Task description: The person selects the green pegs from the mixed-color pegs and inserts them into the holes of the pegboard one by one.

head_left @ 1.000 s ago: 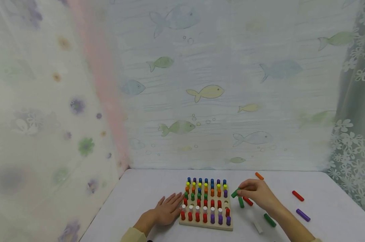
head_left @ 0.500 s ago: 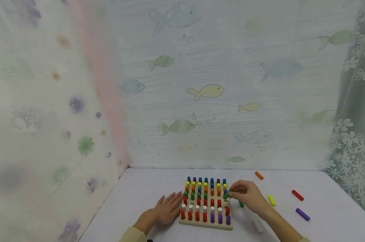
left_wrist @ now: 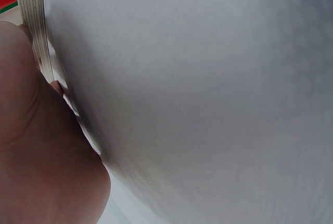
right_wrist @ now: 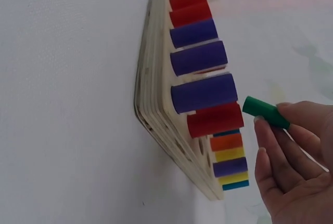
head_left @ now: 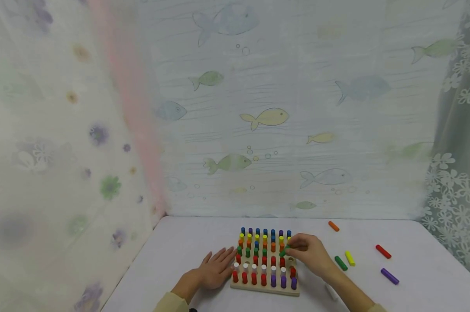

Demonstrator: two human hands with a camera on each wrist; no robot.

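Note:
A wooden pegboard (head_left: 266, 291) stands on the white table, filled with rows of red, white, green, orange, yellow, blue and purple pegs; a few holes show on its right side. Between thumb and fingers my right hand (head_left: 310, 255) pinches a green peg (right_wrist: 266, 113), tilted, above the green row near the board's right part. In the right wrist view the peg's free end points toward the board, apart from the purple pegs (right_wrist: 204, 93). My left hand (head_left: 216, 269) lies flat on the table, fingers spread, its fingertips at the board's left edge. The left wrist view shows mostly tablecloth and the palm's side (left_wrist: 47, 146).
Loose pegs lie right of the board: orange (head_left: 334, 226), red (head_left: 383, 251), purple (head_left: 390, 276), yellow (head_left: 349, 258) and green (head_left: 341, 263). A white peg (head_left: 331, 292) is partly behind the right forearm. A fish-patterned curtain (head_left: 266, 173) hangs behind the table.
My right hand has moved left with the green peg, from beside the board to over its right part. Loose yellow and green pegs have come into view behind it. The left hand stays still.

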